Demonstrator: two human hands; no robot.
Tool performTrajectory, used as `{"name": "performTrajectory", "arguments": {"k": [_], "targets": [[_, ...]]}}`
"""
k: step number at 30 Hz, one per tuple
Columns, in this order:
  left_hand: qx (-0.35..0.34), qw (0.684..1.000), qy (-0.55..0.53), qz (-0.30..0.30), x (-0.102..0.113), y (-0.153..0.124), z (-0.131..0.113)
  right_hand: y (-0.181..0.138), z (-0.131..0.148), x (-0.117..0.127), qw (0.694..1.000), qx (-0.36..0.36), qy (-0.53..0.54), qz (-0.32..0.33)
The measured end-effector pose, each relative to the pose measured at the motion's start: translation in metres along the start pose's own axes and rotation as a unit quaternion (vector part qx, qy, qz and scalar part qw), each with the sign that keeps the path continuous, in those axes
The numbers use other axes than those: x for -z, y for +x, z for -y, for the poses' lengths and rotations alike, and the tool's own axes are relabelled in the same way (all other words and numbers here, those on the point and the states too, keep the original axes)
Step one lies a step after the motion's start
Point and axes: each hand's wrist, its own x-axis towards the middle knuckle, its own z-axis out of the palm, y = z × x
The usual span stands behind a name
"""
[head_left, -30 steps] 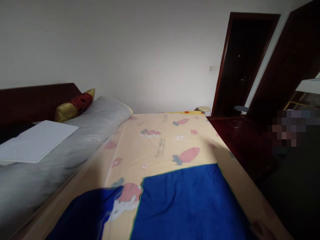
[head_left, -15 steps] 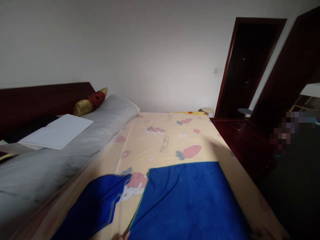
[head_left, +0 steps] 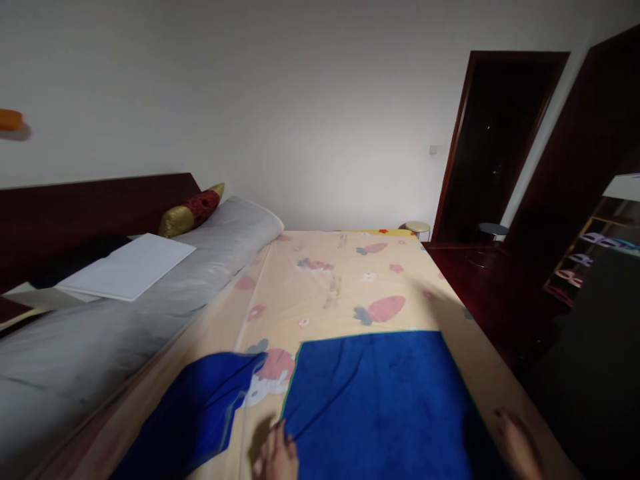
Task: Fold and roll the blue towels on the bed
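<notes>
A blue towel point(head_left: 380, 400) with a thin green edge lies spread on the bed, with a few creases near its left side. My left hand point(head_left: 277, 453) is at the towel's left edge, its fingers stretched forward and the fingertips touching the border. Beside the right edge, low in the view, is my right hand point(head_left: 517, 447); it is somewhat blurred, with its fingers extended and nothing seen in them. A darker blue cloth point(head_left: 200, 400) with a pale trim lies rumpled to the left, apart from the towel.
The bed sheet point(head_left: 320, 300) is cream with carrot and flower prints. A grey bedding roll point(head_left: 210, 270) bears a white flat board point(head_left: 130, 267) and a red-gold cushion point(head_left: 193, 212) along the headboard point(head_left: 90, 207). Stools point(head_left: 418, 227) and a shoe rack point(head_left: 583, 250) stand beyond.
Both my hands have moved forward along the towel's sides and show more fully. The towel and the darker cloth lie the same. The view has shifted slightly.
</notes>
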Motion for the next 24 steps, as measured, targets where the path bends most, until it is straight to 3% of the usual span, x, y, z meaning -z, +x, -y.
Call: {"name": "performTrajectory", "arguments": {"k": [3,5,7,9,12,16,18,21,24], "targets": [[-0.166,0.98,-0.083,0.067,-0.009,0.001,-0.087,-0.007,0.08,-0.054,0.994,0.109,0.0,0.025],[-0.237,0.957,-0.097,0.137,-0.023,-0.005,-0.131,-0.026,0.138,-0.095,0.984,0.168,0.016,0.063],[-0.284,0.935,-0.089,0.192,-0.036,-0.01,-0.155,-0.047,0.182,-0.129,0.971,0.21,0.034,0.112],[-0.292,0.932,-0.065,0.206,-0.045,-0.008,-0.154,-0.058,0.199,-0.147,0.962,0.228,0.042,0.146],[-0.205,0.966,0.01,0.156,-0.048,0.01,-0.109,-0.054,0.166,-0.14,0.971,0.199,0.015,0.131],[-0.061,0.986,0.133,0.075,-0.034,0.042,-0.019,-0.033,0.059,-0.097,0.995,0.079,-0.057,0.022],[-0.014,0.985,0.16,0.059,-0.028,0.052,0.008,-0.028,0.016,-0.08,0.997,0.047,-0.064,-0.018],[-0.002,0.989,0.147,-0.002,-0.026,0.058,0.002,-0.023,0.004,-0.076,0.997,0.036,-0.062,-0.035],[-0.096,0.993,0.067,0.013,-0.034,0.063,-0.052,-0.015,0.061,-0.096,0.994,0.091,-0.052,0.015]]}}
